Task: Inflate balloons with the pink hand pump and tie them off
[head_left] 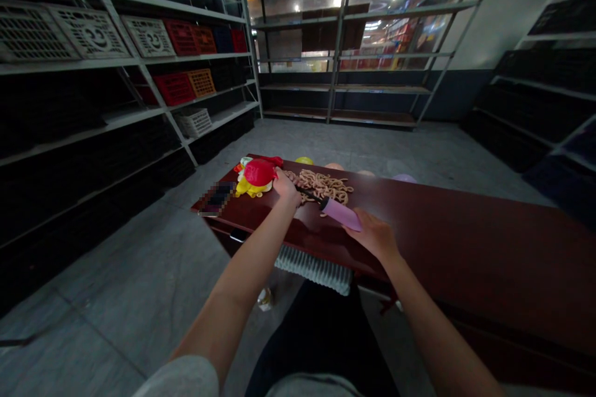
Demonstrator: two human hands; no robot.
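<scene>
A partly swollen red balloon (259, 172) juts out from my left hand (286, 187), whose fingers are closed around its neck and the front end of a hand pump. My right hand (372, 232) grips the rear of the pump's pink barrel (341, 213). Between the two hands runs the pump's thin black shaft (308, 193). Limp yellow balloons (251, 188), with red and pale ones among them, lie under and behind the red balloon. Just beyond the pump spreads a heap of tan, cord-like pieces (328, 185); their kind is unclear.
The dark red table (442, 223) extends far to the right. A blurred-out flat object (216, 198) lies on its left corner. Round balloons, one yellow (304, 160) and one purple (404, 178), show past the far edge. Shelves with crates (174, 88) line the left wall.
</scene>
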